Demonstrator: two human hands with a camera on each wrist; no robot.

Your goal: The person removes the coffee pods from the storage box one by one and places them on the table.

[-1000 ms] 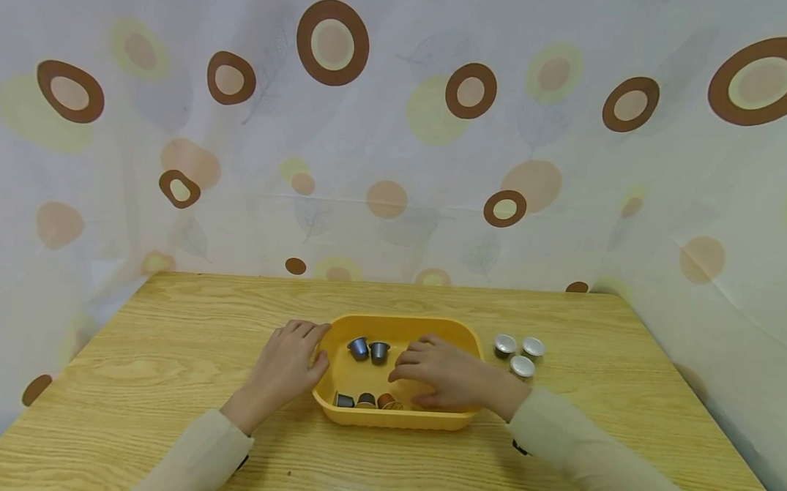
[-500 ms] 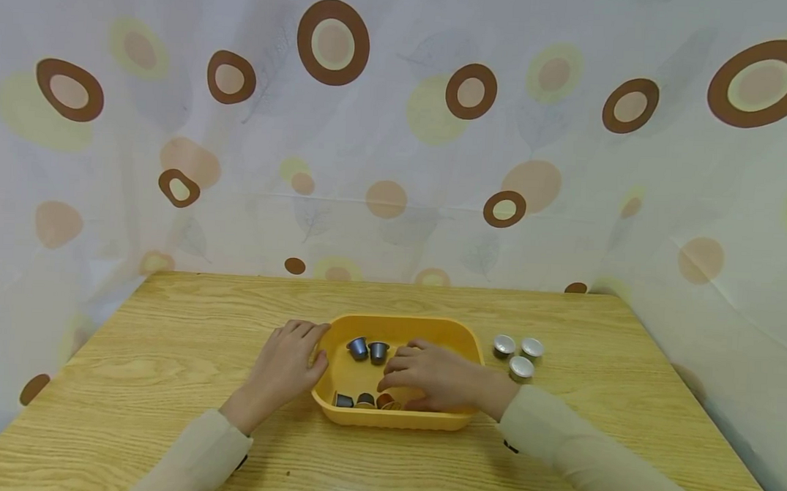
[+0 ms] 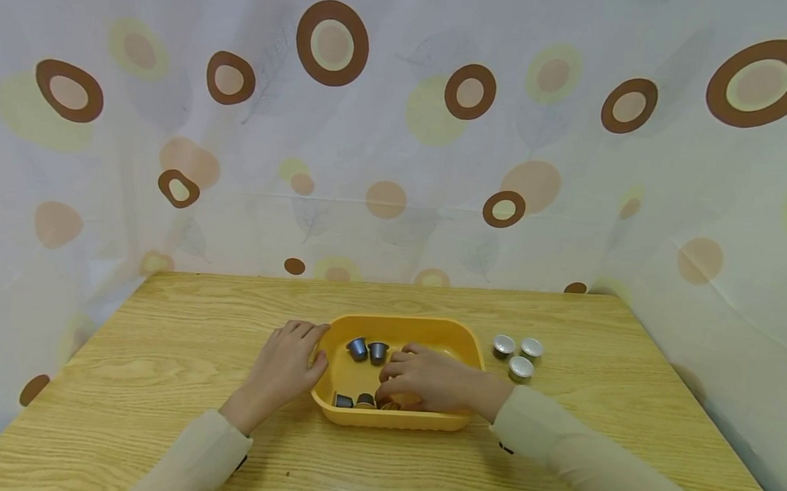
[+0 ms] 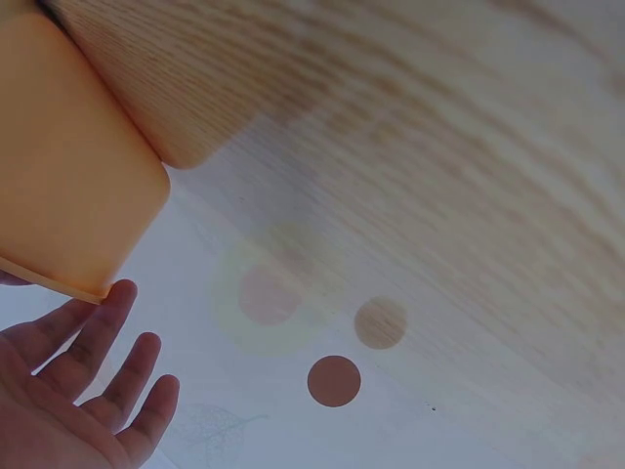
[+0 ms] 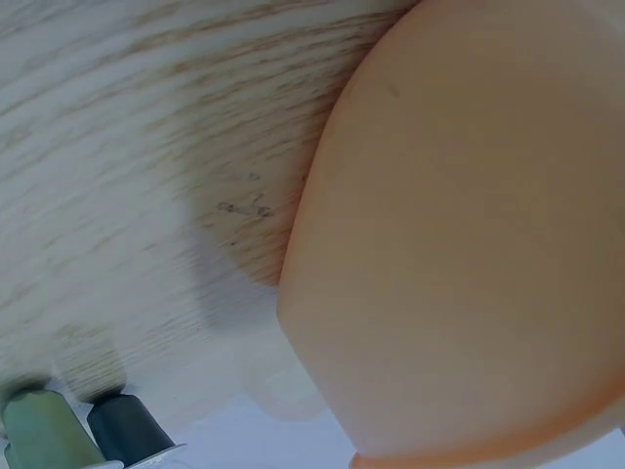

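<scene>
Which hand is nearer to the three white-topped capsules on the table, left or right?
The right hand: it reaches inside the yellow tray, left of the white-topped capsules. The left hand touches the tray's left rim, farther away.

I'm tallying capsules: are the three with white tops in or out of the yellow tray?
Out: the three white-topped capsules sit on the table, right of the yellow tray, outside its rim.
</scene>
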